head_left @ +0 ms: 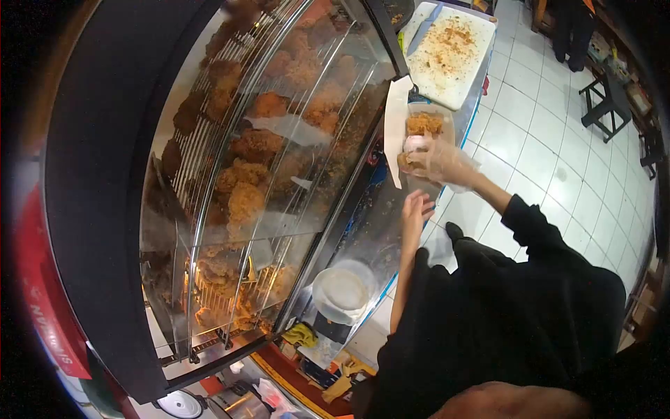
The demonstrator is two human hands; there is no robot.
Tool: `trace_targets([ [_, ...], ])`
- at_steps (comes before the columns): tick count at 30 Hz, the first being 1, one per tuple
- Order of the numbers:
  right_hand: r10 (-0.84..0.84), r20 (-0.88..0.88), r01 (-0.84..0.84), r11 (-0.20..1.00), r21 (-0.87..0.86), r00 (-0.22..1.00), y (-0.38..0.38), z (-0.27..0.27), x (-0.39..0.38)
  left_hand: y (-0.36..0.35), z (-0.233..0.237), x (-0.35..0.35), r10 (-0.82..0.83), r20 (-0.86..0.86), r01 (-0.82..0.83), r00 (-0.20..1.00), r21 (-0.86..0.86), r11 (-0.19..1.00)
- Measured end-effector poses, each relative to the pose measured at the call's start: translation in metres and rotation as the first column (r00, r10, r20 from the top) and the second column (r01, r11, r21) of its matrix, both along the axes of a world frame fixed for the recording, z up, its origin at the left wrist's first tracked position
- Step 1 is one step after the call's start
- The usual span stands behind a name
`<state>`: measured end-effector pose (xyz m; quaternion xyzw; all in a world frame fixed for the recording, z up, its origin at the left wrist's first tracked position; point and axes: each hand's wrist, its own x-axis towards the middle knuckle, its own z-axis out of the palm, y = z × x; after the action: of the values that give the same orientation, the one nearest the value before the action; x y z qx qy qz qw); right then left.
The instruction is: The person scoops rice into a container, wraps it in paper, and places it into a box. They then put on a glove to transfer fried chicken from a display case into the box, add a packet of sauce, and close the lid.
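Observation:
My right hand [443, 162], in a clear plastic glove, reaches into an open white takeaway box [394, 129] on the counter. Its slightly blurred fingers close around a brown piece of fried chicken [406, 161], partly hidden by the glove. Another fried chicken piece [423, 124] lies at the far end of the box. Between the two sits a small rounded, pinkish-white thing [417, 143] whose kind I cannot make out. Just short of the box, my left hand [417, 207] is bare, its fingers apart and nothing in them.
A glass warming cabinet [230, 174] with fried chicken on wire racks stands on the left. Beyond the box, a crumb-covered white cutting board [447, 56] carries a knife [424, 29]. A translucent round container [342, 292] rests on the near counter. A dark stool [606, 105] stands right; another person [574, 31] stands far back.

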<state>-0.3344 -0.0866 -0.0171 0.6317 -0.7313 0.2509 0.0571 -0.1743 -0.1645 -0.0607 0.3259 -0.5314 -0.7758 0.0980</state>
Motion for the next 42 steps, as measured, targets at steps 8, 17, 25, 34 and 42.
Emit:
trace_targets([
  [8,-0.215,0.398,0.225,0.974,0.022,0.892,0.000,-0.018,0.001,-0.014,-0.024,-0.075,0.277,0.121,-0.282,0.953,0.030,0.959],
  [17,-0.218,0.065,0.219,0.976,-0.004,0.974,-0.011,-0.001,-0.013,-0.020,-0.030,-0.080,0.185,0.111,-0.167,0.976,-0.160,0.973],
  [25,-0.236,0.422,0.231,0.971,0.064,0.875,-0.015,-0.007,-0.008,-0.027,-0.028,-0.077,0.251,-0.027,-0.222,0.968,-0.568,0.793],
  [34,-0.179,0.384,0.098,0.971,0.220,0.906,-0.022,0.000,-0.020,-0.041,-0.047,-0.073,0.116,-0.028,-0.113,0.993,0.079,0.990],
  [42,-0.072,0.407,0.029,0.993,0.111,0.911,-0.032,-0.006,-0.039,-0.034,-0.034,-0.070,0.013,0.106,-0.018,0.994,0.049,0.999],
])
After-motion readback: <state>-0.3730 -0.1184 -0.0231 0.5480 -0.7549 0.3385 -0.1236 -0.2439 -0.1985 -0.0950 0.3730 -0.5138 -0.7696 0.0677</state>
